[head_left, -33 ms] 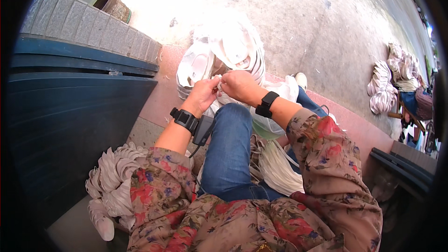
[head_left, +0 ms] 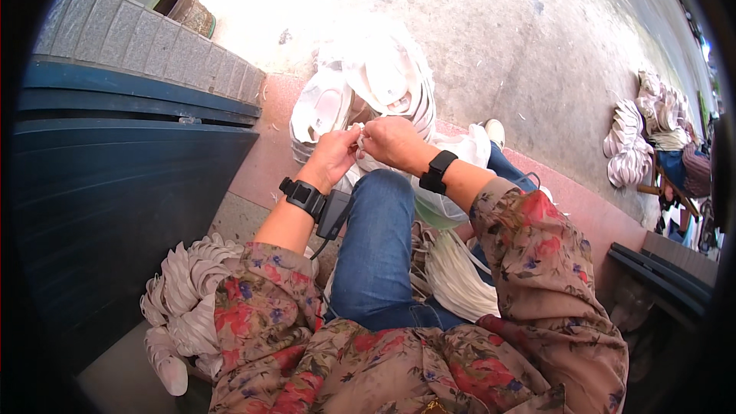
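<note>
Above my bent knee, my left hand (head_left: 335, 155) and my right hand (head_left: 393, 142) meet with their fingertips pinched together. Between them shows a small white piece (head_left: 360, 129), too small and overexposed to name. Just beyond the hands stands a pile of white shoe uppers (head_left: 399, 69), washed out by bright light. A pale upper (head_left: 326, 107) lies at the pile's left side. Beside my right thigh hangs a thick bundle of long white laces or strips (head_left: 458, 276). A translucent, greenish plastic bag (head_left: 441, 211) shows under my right wrist.
More pale uppers are stacked (head_left: 188, 284) by my left elbow. A dark blue door panel (head_left: 123, 184) and a grey tiled ledge (head_left: 138, 38) run along the left. A brown bucket (head_left: 184, 11) stands far left. Bundles of uppers (head_left: 629, 142) lie at far right beside a wooden stool (head_left: 675, 188).
</note>
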Action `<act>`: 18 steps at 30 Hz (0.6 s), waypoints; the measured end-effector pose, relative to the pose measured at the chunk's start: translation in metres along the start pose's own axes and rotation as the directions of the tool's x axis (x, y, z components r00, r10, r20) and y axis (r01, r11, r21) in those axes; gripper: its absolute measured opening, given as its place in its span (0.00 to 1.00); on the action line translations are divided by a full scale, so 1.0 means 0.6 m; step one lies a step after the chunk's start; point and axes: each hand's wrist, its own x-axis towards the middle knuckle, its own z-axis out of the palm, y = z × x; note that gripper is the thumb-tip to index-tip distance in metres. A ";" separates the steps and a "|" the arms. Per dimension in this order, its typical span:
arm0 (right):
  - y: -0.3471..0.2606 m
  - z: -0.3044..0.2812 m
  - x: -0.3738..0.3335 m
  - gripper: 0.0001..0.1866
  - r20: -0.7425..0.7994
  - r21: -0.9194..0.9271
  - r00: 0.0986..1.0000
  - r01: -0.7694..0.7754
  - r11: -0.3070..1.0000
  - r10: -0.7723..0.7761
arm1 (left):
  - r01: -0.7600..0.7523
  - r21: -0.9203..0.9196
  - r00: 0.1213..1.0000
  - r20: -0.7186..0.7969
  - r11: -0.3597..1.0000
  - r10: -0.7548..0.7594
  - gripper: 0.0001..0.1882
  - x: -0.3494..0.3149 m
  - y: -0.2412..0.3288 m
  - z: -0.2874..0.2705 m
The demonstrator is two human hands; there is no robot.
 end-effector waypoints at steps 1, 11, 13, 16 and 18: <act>-0.005 -0.003 0.001 0.10 0.001 0.001 1.000 0.001 1.000 -0.001 | 0.000 0.000 1.000 -0.002 1.000 0.000 0.07 -0.001 -0.002 0.001; 0.021 -0.035 -0.011 0.11 0.094 -0.116 0.994 -0.038 0.992 0.049 | -0.037 0.140 0.981 -0.182 0.989 0.063 0.12 -0.014 -0.005 -0.002; 0.037 -0.036 -0.019 0.10 0.195 -0.271 0.979 -0.002 0.963 0.057 | -0.006 0.244 0.988 -0.149 0.970 0.044 0.12 -0.013 -0.004 0.001; 0.020 -0.051 -0.018 0.08 0.332 -0.491 0.935 0.060 0.869 0.123 | -0.069 0.285 0.983 -0.147 0.956 0.114 0.13 -0.006 -0.012 0.001; 0.011 -0.060 -0.018 0.09 0.343 -0.529 0.928 0.063 0.846 0.145 | -0.102 0.305 0.978 -0.146 0.947 0.152 0.13 -0.003 -0.012 0.006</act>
